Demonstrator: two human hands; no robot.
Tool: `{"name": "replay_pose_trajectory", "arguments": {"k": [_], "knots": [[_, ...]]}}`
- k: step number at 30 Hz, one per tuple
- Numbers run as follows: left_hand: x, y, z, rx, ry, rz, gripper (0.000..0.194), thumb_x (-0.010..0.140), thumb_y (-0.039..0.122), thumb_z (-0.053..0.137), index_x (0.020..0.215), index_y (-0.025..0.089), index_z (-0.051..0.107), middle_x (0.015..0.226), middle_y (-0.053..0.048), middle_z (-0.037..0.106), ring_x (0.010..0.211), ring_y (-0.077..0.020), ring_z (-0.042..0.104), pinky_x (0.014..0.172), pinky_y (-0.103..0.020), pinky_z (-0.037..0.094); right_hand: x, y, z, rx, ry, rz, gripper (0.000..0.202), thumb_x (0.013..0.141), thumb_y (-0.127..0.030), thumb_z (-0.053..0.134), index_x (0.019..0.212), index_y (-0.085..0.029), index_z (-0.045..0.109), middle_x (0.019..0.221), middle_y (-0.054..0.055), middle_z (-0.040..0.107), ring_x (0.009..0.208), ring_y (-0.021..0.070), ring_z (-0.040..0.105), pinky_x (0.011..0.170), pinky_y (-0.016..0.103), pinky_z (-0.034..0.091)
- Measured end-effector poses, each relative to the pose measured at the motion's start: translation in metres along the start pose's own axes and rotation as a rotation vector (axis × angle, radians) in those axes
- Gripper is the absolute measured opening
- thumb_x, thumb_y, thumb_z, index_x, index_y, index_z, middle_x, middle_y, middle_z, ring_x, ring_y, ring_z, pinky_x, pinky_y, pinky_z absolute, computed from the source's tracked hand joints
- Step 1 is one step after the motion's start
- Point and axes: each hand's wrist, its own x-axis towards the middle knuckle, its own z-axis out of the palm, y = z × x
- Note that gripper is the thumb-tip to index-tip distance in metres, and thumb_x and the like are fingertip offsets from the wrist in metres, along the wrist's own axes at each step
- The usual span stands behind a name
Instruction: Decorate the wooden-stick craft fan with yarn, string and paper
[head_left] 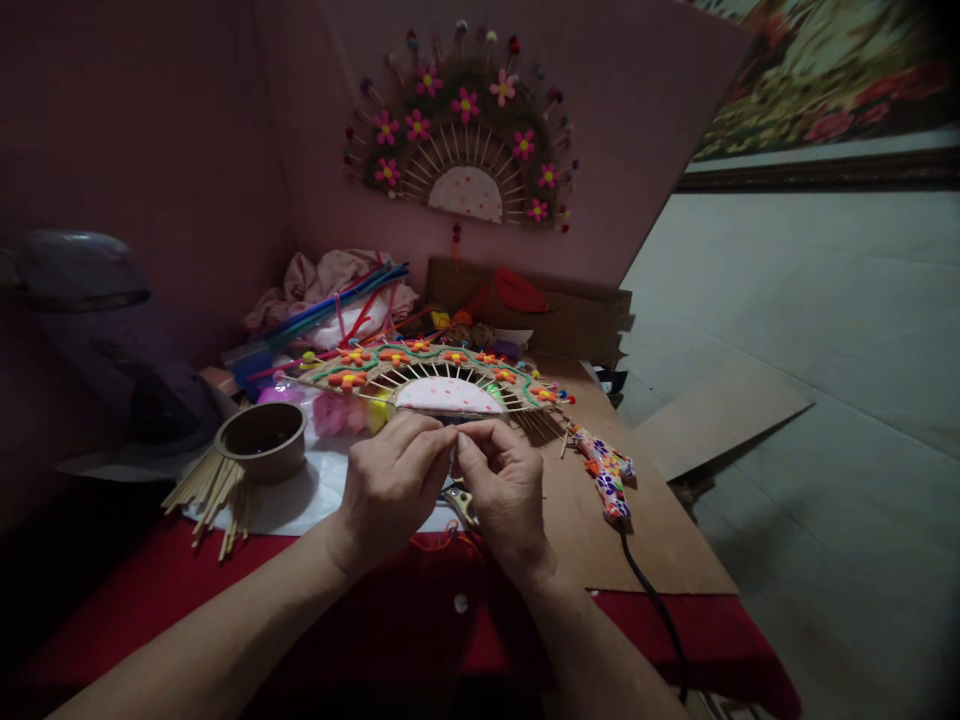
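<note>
The left hand and the right hand meet near the centre of the frame, fingers curled and fingertips pressed together; whatever they pinch is too small to make out. Just beyond them, slightly above the middle of the frame, lies the half-round fan, its pale dotted base towards the knuckles and its orange-flowered rim arching away. Scissors show partly between the wrists, and an orange thread trails below them onto the red cloth. A small white disc sits on that cloth at lower centre, between the forearms. At centre left, a round bowl and a bundle of thin sticks stand well apart from the left hand, the sticks reaching over the white sheet's front edge. To the right, a brown cardboard sheet stretches from beside the right hand to its slanting outer edge at lower right, bearing a flower-patterned tool whose black cord runs down over the front. Heaped craft materials and upright cardboard bound the space behind the fan.
</note>
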Motion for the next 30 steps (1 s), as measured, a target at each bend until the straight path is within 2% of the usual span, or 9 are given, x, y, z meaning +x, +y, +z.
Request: {"name": "replay_pose_trajectory", "arguments": {"k": [6,13,18,24,30], "knots": [[0.0,0.0002,0.0009,-0.109,0.009,-0.052,0.014,0.081,0.005,0.057,0.09,0.015,0.063,0.081,-0.007,0.067,0.074,-0.0149,0.062,0.063,-0.026,0.05,-0.0002,-0.0003,-0.0011,0.042,-0.006,0.009,0.012,0.08,-0.028,0.06,0.079,-0.016,0.064,0.064,-0.001,0.061,0.057,0.0106,0.056,0.053,0.022,0.048],[0.0044,0.0037,-0.0007,-0.361,0.06,-0.252,0.013,0.08,0.007,0.059,0.087,0.015,0.067,0.074,-0.005,0.068,0.062,-0.0112,0.06,0.051,-0.02,0.047,-0.0001,-0.0005,-0.0015,0.031,-0.011,-0.014,0.012,0.082,-0.028,0.061,0.082,-0.016,0.064,0.068,0.001,0.062,0.06,0.0113,0.056,0.055,0.023,0.048],[0.0032,0.0041,0.002,-0.43,0.098,-0.453,0.012,0.08,0.012,0.061,0.089,0.016,0.068,0.079,-0.004,0.071,0.064,-0.0121,0.064,0.053,-0.021,0.05,0.0001,0.0007,-0.0011,-0.027,-0.011,-0.058,0.011,0.084,-0.027,0.058,0.082,-0.017,0.063,0.062,-0.002,0.057,0.055,0.0098,0.052,0.052,0.021,0.044],[0.0033,0.0043,0.0022,-0.408,0.065,-0.446,0.009,0.08,0.015,0.062,0.086,0.015,0.069,0.077,-0.005,0.071,0.064,-0.0127,0.065,0.054,-0.021,0.051,-0.0004,0.0028,-0.0017,-0.077,0.0,-0.098,0.011,0.086,-0.026,0.057,0.084,-0.017,0.062,0.068,-0.001,0.059,0.059,0.0106,0.053,0.055,0.022,0.045],[0.0046,0.0053,0.0028,-0.434,0.057,-0.55,0.005,0.079,0.018,0.064,0.08,0.015,0.068,0.069,-0.002,0.07,0.052,-0.0107,0.061,0.046,-0.02,0.048,-0.0015,0.0045,-0.0031,-0.102,-0.019,-0.093,0.01,0.087,-0.026,0.055,0.084,-0.017,0.06,0.068,-0.001,0.059,0.06,0.0108,0.054,0.055,0.022,0.044]]}}
